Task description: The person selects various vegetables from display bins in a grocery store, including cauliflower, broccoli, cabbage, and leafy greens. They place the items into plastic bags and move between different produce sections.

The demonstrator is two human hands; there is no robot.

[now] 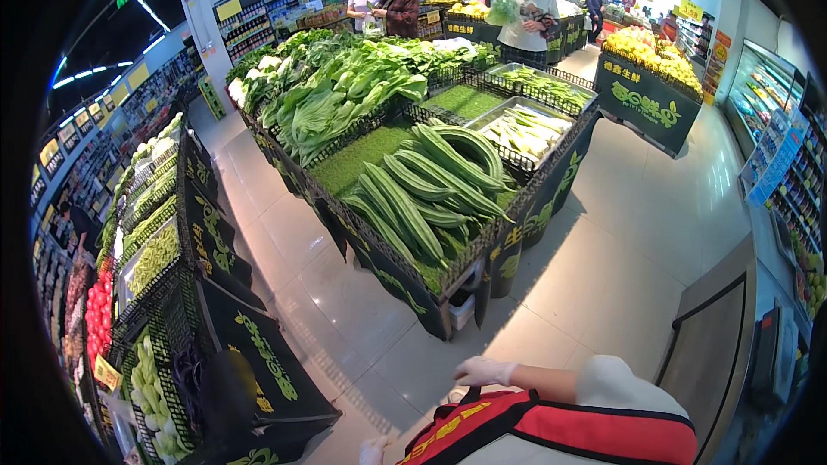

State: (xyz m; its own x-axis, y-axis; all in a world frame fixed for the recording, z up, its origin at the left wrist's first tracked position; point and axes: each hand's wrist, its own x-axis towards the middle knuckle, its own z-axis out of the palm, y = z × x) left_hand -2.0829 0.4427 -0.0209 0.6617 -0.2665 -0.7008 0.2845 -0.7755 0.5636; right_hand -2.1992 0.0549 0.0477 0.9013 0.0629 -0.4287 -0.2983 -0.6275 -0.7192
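Note:
At the bottom edge, my right hand [486, 371] in a thin white glove hangs in front of a red apron [581, 429] with black trim. Its fingers look loosely bent beside a black strap; whether they hold anything is hidden. My left hand [373, 451], also gloved, shows only partly at the lower border. Ahead stands a produce display [446, 316] with black basket edging. Long ridged loofah gourds [413, 206] lie at its near corner on green artificial turf [349, 161], apart from both hands. Behind them are leafy greens [342, 97] and a metal tray of pale stalk vegetables [526, 132].
A second stand [226, 310] on the left bears tomatoes [99, 307], green beans [155, 258] and pale green vegetables [152, 381]. Tiled floor [310, 252] runs between the stands. A shopper [526, 19] holds a bagged vegetable. A wooden counter [707, 310] is at right, near a fruit stand [646, 97].

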